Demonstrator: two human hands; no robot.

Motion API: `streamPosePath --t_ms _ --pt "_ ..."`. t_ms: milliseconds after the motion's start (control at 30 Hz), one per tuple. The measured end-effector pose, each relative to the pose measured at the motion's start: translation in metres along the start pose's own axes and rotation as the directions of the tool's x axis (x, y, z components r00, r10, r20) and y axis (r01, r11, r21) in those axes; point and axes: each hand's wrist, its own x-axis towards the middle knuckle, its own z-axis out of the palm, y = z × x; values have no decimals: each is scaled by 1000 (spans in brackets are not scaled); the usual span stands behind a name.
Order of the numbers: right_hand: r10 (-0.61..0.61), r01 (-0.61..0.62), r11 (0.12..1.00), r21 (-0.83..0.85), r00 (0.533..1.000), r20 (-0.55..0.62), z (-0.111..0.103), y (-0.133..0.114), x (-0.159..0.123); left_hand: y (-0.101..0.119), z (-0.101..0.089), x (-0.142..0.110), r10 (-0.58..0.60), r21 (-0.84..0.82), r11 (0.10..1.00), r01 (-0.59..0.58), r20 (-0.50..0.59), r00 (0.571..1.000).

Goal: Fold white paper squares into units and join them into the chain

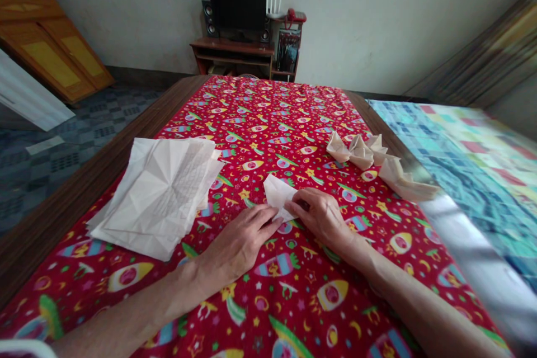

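A small folded piece of white paper (277, 191) lies on the red patterned cloth (268, 145), its pointed upper end facing away from me. My left hand (241, 235) has its fingers together on the near left edge of that paper, thumb beside them. From the other side, my right hand (322, 213) pinches the paper's right edge between thumb and curled fingers. The two hands' fingertips almost meet, and they hide the paper's lower part. To the left lies a stack of creased paper sheets (155, 190), with faint print showing on some.
Several folded paper shapes (361, 151) stand at the cloth's right edge, with a longer folded paper piece (405, 180) nearer me. Beyond the table are a monitor (237, 6) on a desk (232, 47) and a red telephone (296, 15). A bed (461, 151) adjoins on the right.
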Motion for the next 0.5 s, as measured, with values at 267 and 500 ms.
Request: streamPosePath --t_ms 267,500 --pt "-5 3 999 -53 1000 -29 1 -2 -2 -4 2 0 38 -19 999 -37 45 998" --pt "-94 72 982 -177 989 -117 0 -3 -3 -3 0 1 36 -26 999 -34 60 998"
